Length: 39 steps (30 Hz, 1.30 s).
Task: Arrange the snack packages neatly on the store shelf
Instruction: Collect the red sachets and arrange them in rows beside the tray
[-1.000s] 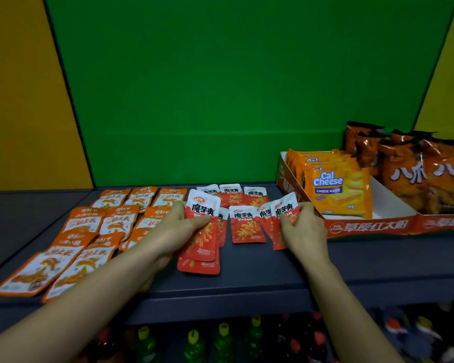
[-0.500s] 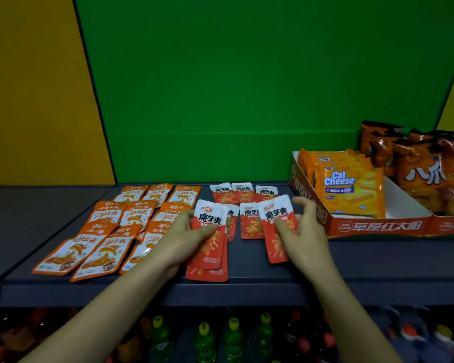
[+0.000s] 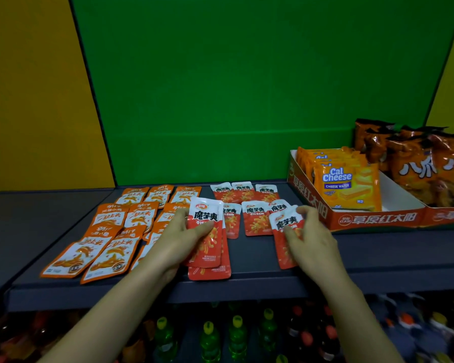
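Red-and-white snack packets lie in rows on the dark shelf (image 3: 378, 258). My left hand (image 3: 180, 238) grips one red packet (image 3: 207, 218) by its left edge, thumb across its front; it overlaps another red packet (image 3: 210, 272) near the shelf's front. My right hand (image 3: 313, 242) pinches a second red packet (image 3: 286, 221), thumb on its face and fingers at its top right corner. Behind them more red packets (image 3: 256, 218) lie flat, with a back row (image 3: 243, 191) of three. Orange packets (image 3: 110, 258) fill the left part of the shelf.
A red cardboard tray (image 3: 378, 218) at the right holds Cal Cheese wafer packs (image 3: 347, 187) and orange crisp bags (image 3: 430, 169). A green back panel stands behind the shelf. Drink bottles (image 3: 210, 339) stand on the level below.
My right hand has drawn its red packet toward the front and turned it more upright. My left hand keeps its hold on the other packet. The view has shifted slightly left.
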Each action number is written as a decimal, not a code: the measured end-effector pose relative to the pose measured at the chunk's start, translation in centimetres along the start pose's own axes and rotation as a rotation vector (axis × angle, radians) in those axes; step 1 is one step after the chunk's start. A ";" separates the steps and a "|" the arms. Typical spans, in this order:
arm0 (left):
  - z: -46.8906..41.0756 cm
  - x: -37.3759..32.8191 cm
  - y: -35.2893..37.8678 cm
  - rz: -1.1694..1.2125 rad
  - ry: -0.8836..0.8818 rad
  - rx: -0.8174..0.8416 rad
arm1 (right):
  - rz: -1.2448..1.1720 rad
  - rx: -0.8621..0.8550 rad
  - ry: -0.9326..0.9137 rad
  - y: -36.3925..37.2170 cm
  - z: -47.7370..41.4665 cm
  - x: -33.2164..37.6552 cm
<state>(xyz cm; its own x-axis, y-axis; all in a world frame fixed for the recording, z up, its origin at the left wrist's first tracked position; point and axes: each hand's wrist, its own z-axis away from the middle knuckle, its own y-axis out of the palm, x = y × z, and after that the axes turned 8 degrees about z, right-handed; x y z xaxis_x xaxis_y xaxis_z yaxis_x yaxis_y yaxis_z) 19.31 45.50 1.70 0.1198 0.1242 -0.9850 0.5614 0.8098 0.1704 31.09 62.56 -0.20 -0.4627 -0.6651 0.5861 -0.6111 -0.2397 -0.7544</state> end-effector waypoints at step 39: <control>-0.6 3.1 2.6 -0.901 0.228 -0.097 | 0.386 -0.014 -0.195 1.3 1.1 0.2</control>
<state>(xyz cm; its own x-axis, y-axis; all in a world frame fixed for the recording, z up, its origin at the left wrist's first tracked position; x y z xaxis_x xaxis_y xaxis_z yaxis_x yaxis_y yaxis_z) 20.69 48.35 -0.92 -0.4972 -0.4729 -0.7274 0.2918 0.6984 -0.6535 30.96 61.33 -1.39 -0.5297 -0.8257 0.1940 -0.4266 0.0616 -0.9023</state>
